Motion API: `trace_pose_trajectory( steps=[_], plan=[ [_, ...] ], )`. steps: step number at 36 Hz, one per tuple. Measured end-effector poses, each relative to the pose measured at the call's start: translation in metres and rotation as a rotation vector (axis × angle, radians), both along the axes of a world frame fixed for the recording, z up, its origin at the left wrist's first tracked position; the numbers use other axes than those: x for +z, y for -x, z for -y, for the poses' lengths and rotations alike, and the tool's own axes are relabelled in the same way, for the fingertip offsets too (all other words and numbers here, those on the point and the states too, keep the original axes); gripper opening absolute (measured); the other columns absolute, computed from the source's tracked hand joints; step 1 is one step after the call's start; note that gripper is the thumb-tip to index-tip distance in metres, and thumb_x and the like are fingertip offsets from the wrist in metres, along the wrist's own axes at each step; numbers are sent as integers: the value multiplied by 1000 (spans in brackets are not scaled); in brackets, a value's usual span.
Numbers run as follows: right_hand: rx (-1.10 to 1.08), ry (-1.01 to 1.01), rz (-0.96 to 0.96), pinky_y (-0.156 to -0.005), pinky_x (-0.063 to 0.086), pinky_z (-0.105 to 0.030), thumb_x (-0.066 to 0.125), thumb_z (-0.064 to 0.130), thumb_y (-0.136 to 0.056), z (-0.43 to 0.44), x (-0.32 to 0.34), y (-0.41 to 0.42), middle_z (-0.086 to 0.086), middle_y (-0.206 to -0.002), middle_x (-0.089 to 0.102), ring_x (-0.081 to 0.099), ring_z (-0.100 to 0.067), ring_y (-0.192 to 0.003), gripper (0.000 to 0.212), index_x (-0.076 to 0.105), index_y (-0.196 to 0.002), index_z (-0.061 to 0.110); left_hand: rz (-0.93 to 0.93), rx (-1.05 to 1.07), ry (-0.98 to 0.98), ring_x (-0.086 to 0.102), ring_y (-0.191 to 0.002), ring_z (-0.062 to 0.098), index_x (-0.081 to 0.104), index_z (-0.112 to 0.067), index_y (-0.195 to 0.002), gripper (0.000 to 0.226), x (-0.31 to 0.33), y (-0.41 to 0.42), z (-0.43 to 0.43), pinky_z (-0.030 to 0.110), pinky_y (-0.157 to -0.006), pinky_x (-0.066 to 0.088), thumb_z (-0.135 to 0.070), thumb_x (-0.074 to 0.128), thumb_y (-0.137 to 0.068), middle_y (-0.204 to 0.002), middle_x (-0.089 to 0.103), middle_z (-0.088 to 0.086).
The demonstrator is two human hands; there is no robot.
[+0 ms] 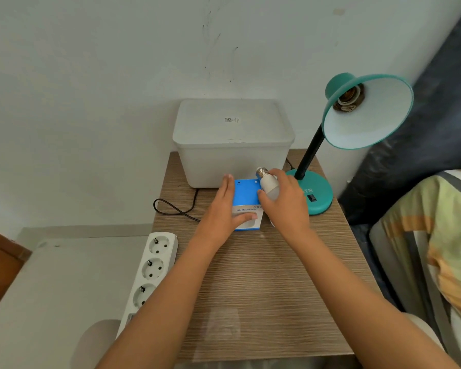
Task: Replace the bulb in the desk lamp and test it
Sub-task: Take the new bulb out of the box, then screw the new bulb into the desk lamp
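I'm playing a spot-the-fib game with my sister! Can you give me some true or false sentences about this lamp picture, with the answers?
1. The right hand holds a bulb. True.
2. The lamp is red. False: it is teal.
3. A bulb is already screwed into the lamp's socket. False: the socket is empty.
4. The left hand rests on a blue box. True.
5. A white tub stands behind the blue box. True.
6. The power strip lies to the right of the lamp. False: it is far to the left.
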State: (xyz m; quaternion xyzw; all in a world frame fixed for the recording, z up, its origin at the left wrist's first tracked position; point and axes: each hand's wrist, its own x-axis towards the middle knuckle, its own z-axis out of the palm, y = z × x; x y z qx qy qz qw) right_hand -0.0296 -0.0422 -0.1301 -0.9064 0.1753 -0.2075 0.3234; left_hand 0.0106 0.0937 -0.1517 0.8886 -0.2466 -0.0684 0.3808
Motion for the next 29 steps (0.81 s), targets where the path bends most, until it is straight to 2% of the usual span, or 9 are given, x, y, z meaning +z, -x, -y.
trace_pose_trajectory(
  steps=[10,14,16,18,20,21,24,26,29],
  plan=[
    [43,-123,-54,-70,50,-36,63,22,-80,4,24,13,-9,-102,62,57,-22,-89,37,57,-116,18,-121,8,19,22,-139,15,5,-14,-149,99,11,4,-2,18,-100,22,-30,73,-79,-156,11,3],
    [13,-261,-23,-55,37,-19,66,21,-79,7,41,25,-5,-92,59,52,-16,-78,37,59,-114,15,-109,35,-32,32,-130,19,17,-7,-144,92,20,7,-2,20,-97,30,-25,77,-75,-145,25,8],
    [-4,-288,-14,-52,34,-16,68,23,-77,10,51,32,-5,-93,61,52,-15,-76,37,60,-112,15,-107,42,-64,26,-135,23,16,-6,-144,98,25,8,-3,30,-108,30,-33,78,-72,-148,22,11],
    [-14,-305,-13,-51,34,-12,69,26,-77,14,63,41,0,-93,58,51,-9,-71,37,59,-111,16,-90,23,-91,12,-143,27,8,-8,-148,104,34,11,-3,40,-117,20,-38,76,-74,-155,9,13],
    [-10,-343,-17,-49,39,-9,70,27,-78,19,77,50,3,-92,52,48,-4,-67,37,57,-111,17,-39,-3,-85,-1,-146,22,3,-8,-149,101,48,13,-1,34,-117,8,-36,71,-80,-158,-4,9],
    [-9,-355,-10,-55,40,-7,70,27,-77,23,84,54,4,-92,51,49,-5,-70,39,56,-112,17,0,-13,-73,-2,-146,20,3,-9,-149,98,57,13,1,32,-116,7,-35,69,-82,-158,-5,8],
    [-28,-392,8,-79,48,-32,71,24,-74,35,107,66,2,-102,49,51,-17,-91,48,51,-117,18,94,-80,-17,1,-146,16,3,-14,-149,95,85,13,17,28,-115,7,-34,68,-83,-159,-2,4],
    [-22,-450,29,-74,48,-31,69,18,-75,45,121,74,0,-106,45,49,-18,-95,53,44,-121,19,148,-146,-4,1,-146,15,2,-17,-149,97,103,11,34,28,-115,8,-33,70,-82,-159,-1,3],
    [-12,-476,102,-61,40,-19,67,8,-76,65,138,78,-2,-107,42,47,-11,-83,60,36,-127,16,198,-262,22,2,-145,14,0,-23,-149,104,126,10,64,31,-118,11,-28,75,-78,-159,-1,1]
  ],
)
